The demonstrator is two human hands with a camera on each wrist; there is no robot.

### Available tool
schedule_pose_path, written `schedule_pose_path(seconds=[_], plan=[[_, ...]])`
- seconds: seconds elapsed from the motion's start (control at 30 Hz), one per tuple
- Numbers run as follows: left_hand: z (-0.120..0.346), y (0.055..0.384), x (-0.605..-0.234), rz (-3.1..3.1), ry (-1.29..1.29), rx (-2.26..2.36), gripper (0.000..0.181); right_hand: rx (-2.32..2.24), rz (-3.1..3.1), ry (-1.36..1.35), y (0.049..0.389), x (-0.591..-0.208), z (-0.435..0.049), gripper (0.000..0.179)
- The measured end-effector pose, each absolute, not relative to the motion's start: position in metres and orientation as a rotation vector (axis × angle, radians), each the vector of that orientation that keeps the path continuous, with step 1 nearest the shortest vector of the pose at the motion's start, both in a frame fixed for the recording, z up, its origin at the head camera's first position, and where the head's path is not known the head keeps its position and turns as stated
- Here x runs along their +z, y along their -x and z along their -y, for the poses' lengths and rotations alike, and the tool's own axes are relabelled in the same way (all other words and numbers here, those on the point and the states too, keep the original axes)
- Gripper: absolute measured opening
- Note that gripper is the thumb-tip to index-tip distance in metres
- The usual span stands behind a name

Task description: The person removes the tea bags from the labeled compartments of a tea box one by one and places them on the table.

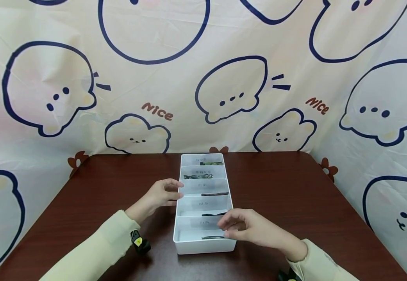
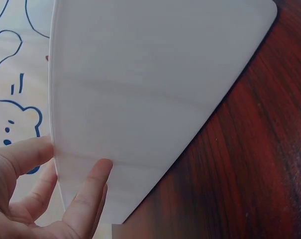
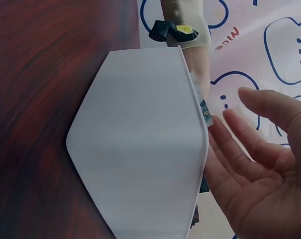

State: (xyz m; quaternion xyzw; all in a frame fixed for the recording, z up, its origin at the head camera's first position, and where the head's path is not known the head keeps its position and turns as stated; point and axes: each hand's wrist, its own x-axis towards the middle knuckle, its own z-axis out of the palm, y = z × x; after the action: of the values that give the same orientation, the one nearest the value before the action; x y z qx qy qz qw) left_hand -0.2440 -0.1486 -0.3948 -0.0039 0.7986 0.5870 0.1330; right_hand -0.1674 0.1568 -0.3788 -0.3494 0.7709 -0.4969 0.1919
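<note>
A long white box point(image 1: 206, 246) with several compartments in a row stands on the table, a printed label on each divider. Flat green patterned packets show in the two back compartments, among them a sachet point(image 1: 198, 176); thin dark packets point(image 1: 215, 194) stand on edge in the nearer ones. My left hand point(image 1: 163, 193) touches the box's left side with spread fingers, thumb side near the rim. At the front right corner hovers my right hand point(image 1: 250, 228), its fingers loosely bent over the rim beside the front packet point(image 1: 213, 237). In the right wrist view nothing lies between thumb and fingers.
The dark reddish-brown table point(image 1: 288, 187) reaches back to a cream cloth point(image 1: 175, 86) printed with cartoon bears, which also hangs on both sides. A black strap point(image 1: 140, 242) sits on the left wrist; another shows at the right cuff.
</note>
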Motion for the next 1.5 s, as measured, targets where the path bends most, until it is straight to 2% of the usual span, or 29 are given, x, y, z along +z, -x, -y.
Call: schedule_pose_path(seconds=[0.6,0.9,1.07,1.3,1.5], plan=[[0.149,0.245,-0.396,-2.329,0.009,1.703,0.035,-0.964,-2.416,1.088,0.164,-0.371,-0.149,0.019],[0.148,0.244,-0.395,-2.343,0.017,1.694,0.034,-0.811,-2.54,1.255,0.162,-0.373,-0.144,0.017],[0.148,0.244,-0.395,-2.341,0.017,1.695,0.034,-0.89,-2.556,1.271,0.162,-0.375,-0.145,0.015],[0.148,0.244,-0.395,-2.345,0.002,1.69,0.033,-1.269,-2.456,1.192,0.167,-0.372,-0.153,0.01],[0.148,0.244,-0.395,-2.341,0.001,1.693,0.035,-1.554,-2.453,0.985,0.177,-0.352,-0.16,0.014]])
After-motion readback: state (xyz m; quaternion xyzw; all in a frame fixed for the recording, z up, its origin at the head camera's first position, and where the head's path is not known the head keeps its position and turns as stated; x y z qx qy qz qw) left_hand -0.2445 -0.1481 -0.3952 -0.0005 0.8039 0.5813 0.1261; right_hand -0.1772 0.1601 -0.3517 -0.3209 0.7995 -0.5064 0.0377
